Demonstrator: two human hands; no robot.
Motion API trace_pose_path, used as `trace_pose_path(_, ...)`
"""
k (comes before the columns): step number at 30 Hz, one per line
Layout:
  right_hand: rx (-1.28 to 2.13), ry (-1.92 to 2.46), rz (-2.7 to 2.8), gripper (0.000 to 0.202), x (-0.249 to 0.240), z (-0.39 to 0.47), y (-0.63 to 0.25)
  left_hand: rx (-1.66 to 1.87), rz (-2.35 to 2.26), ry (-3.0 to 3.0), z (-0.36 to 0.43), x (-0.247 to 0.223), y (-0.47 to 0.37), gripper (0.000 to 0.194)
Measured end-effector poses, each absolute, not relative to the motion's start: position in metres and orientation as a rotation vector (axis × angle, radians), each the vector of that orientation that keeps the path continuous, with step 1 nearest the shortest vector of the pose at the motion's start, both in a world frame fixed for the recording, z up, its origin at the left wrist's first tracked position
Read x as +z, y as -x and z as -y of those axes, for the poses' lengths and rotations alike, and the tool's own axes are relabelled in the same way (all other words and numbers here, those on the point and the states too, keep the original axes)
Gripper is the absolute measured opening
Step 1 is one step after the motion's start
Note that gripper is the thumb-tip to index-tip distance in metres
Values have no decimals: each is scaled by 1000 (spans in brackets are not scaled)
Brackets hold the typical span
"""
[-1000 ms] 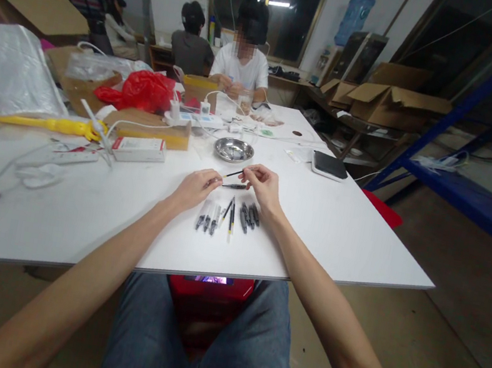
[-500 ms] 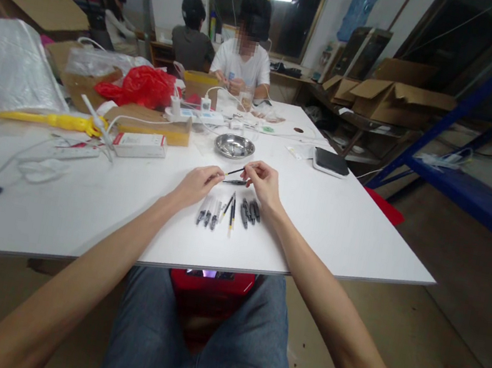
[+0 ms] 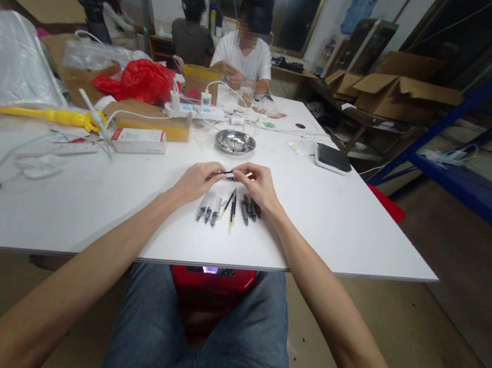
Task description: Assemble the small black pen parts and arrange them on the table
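Between my two hands is a thin dark pen refill (image 3: pixel 229 173). My left hand (image 3: pixel 199 179) pinches one end and my right hand (image 3: pixel 258 183) pinches the other, the fingertips close together. Beneath them a dark pen part (image 3: pixel 231 179) lies on the white table, partly covered by my fingers. Nearer to me are several clear pen barrels (image 3: pixel 209 208) with dark tips. Beside these rest black refills (image 3: pixel 233 207) with yellowish ends. To the right, close to my right wrist, several dark grey pen parts (image 3: pixel 250 209) lie side by side.
A shiny steel bowl (image 3: pixel 235 142) stands just beyond my hands. Left are a white box (image 3: pixel 139 141), a power strip (image 3: pixel 196 112), a red plastic bag (image 3: pixel 138 81) and cables. A black-topped device (image 3: pixel 332 158) lies right. A person (image 3: pixel 243 60) sits across the table (image 3: pixel 338 226).
My right hand has moved left toward my left hand, so less of the refill shows between the fingertips. The camera view has shifted slightly.
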State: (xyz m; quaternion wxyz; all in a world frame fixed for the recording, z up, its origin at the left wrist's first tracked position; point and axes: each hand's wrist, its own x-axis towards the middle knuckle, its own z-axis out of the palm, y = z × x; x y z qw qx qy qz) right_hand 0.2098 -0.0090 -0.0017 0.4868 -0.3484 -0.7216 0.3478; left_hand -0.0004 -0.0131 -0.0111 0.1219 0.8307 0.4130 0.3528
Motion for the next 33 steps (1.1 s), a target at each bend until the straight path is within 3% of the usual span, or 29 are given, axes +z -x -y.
trace_pose_path(15,758,949,1853,61,-3,15,-203,968,-1274,-2520,24,-9,-8,24)
trace_pose_path(18,834,887,1879,54,-1,15,-204,981,-1298,-2553,27,-5,-8,29)
trace_pose_path(24,776,830,2106,12,6,12,-215,1119,-1520,-2387,21,-3,3,24)
trace_pose_path(33,829,683,2448,11,7,17,-215,1064,-1568,-2367,14,-7,6,23)
